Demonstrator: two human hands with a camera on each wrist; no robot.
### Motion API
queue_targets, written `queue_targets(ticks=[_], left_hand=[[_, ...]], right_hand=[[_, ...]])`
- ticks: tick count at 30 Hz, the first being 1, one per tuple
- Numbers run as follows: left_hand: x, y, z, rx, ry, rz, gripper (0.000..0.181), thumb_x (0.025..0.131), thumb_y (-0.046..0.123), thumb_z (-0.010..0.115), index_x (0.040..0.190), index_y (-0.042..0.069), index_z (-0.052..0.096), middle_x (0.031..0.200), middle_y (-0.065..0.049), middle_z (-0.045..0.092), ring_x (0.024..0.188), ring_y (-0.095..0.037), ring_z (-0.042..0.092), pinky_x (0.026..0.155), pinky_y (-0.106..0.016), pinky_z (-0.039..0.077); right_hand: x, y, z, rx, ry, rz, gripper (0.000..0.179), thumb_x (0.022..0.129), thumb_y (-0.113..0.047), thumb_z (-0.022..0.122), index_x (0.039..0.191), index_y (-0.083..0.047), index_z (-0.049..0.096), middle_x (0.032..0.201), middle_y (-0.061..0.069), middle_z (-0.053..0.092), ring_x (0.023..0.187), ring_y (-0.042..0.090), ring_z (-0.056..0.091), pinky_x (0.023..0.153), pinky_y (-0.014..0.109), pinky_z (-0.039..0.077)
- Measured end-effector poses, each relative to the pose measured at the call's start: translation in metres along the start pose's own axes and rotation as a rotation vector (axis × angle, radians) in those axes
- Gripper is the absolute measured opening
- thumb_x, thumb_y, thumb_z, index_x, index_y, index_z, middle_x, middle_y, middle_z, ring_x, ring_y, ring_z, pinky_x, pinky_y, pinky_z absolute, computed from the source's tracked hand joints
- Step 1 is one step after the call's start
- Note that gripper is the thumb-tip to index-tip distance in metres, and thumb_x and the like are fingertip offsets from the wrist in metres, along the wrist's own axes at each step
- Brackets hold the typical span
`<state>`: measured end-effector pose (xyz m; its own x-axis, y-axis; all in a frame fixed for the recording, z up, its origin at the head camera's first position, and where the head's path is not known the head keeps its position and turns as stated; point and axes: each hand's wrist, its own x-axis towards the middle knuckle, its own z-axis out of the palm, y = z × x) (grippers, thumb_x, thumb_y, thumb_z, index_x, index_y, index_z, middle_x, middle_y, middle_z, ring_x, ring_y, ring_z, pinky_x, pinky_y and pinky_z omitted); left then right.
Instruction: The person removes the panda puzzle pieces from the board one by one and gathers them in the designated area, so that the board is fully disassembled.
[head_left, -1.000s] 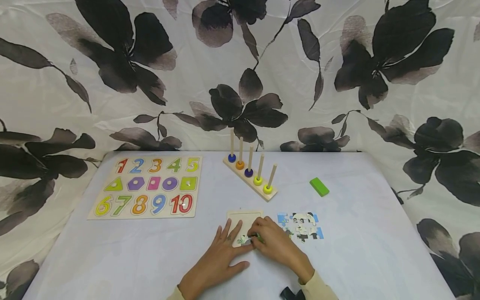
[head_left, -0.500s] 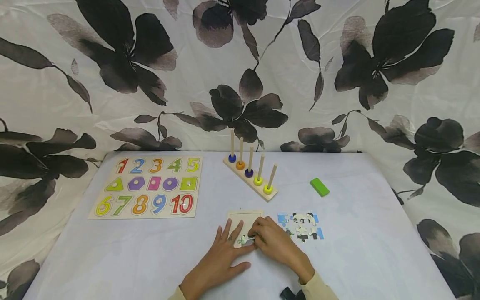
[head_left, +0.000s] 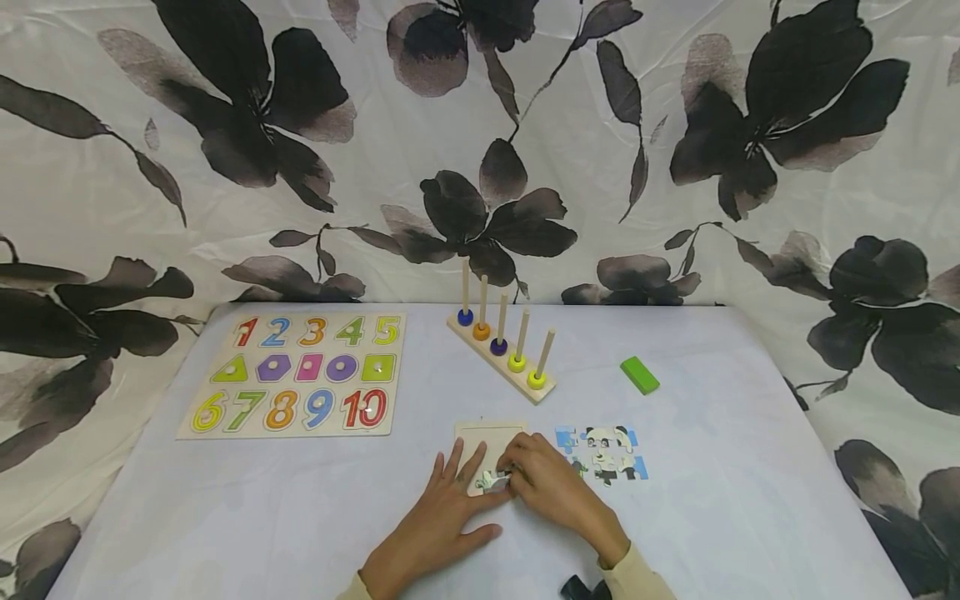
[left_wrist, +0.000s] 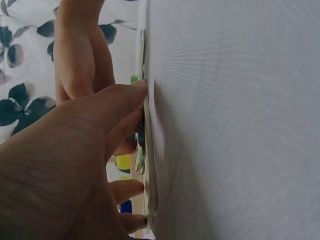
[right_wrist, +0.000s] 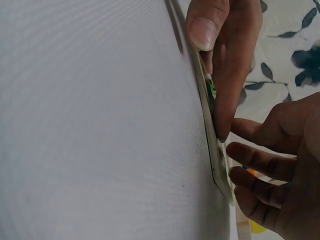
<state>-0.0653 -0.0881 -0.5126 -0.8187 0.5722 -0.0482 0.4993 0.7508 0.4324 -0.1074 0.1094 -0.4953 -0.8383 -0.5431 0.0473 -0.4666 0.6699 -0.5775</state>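
My left hand (head_left: 442, 517) lies with fingers spread over a small pale wooden puzzle tray (head_left: 491, 430), its index finger along the lower edge. The thumb points right over the cloth. Inside the tray's lower part sits a green and white puzzle piece (head_left: 487, 481). My right hand (head_left: 555, 487) curls over the tray's lower right, thumb and fingertips pinching a puzzle piece that they mostly hide. In the right wrist view, my right fingers (right_wrist: 265, 162) meet the tray's edge. The left wrist view has my left thumb (left_wrist: 122, 97) in front of the tray side.
Loose panda puzzle pieces (head_left: 603, 454) lie right of the tray. Farther back stand a peg stacker (head_left: 501, 354) with coloured rings and a green block (head_left: 639, 374). A number and shape board (head_left: 292, 375) lies at the left. A floral cloth (head_left: 480, 150) hangs behind.
My right fingers have shifted slightly at the tray's lower right, and more of the pale piece shows beside them. My left hand has stayed almost still.
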Motion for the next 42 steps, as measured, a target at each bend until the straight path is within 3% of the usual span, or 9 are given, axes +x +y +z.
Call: queue_targets(ticks=[15,22,27,42], left_hand=[[0.0002,-0.0007,0.0009,-0.002,0.002,-0.004,0.046,0.09,0.048,0.059,0.135,0.039,0.054,0.158,-0.018,0.019,0.142,-0.05,0.004,0.108,-0.069,0.013],[-0.0012,-0.002,0.001,-0.001,0.047,0.044,0.043,0.09,0.046,0.061,0.131,0.032,0.06,0.156,-0.021,0.022,0.14,-0.053,0.009,0.105,-0.071,0.016],[-0.0015,-0.0025,0.0009,-0.003,0.038,0.044,0.043,0.091,0.047,0.059,0.131,0.033,0.06,0.156,-0.021,0.021,0.14,-0.053,0.008,0.106,-0.071,0.016],[-0.0018,-0.0013,0.0002,0.001,0.018,0.033,0.046,0.091,0.048,0.057,0.136,0.038,0.053,0.156,-0.021,0.022,0.141,-0.052,0.007,0.106,-0.07,0.014]], right_hand=[[-0.0015,0.0006,-0.0021,0.052,0.004,0.004,0.015,0.088,-0.006,0.059,0.095,-0.014,0.07,0.095,-0.01,0.062,0.088,0.006,0.05,0.077,0.026,0.047],[-0.0011,0.0018,-0.0004,0.082,-0.016,-0.015,0.011,0.087,-0.009,0.068,0.096,-0.014,0.068,0.091,-0.008,0.065,0.088,0.01,0.054,0.078,0.028,0.048],[0.0004,0.0022,-0.0002,0.116,-0.028,-0.029,0.01,0.087,-0.008,0.068,0.095,-0.014,0.068,0.089,-0.004,0.067,0.085,0.009,0.055,0.076,0.027,0.047],[0.0012,0.006,-0.0001,0.161,0.042,-0.018,0.009,0.089,-0.009,0.066,0.095,-0.017,0.068,0.086,-0.008,0.066,0.082,0.005,0.054,0.071,0.024,0.045]])
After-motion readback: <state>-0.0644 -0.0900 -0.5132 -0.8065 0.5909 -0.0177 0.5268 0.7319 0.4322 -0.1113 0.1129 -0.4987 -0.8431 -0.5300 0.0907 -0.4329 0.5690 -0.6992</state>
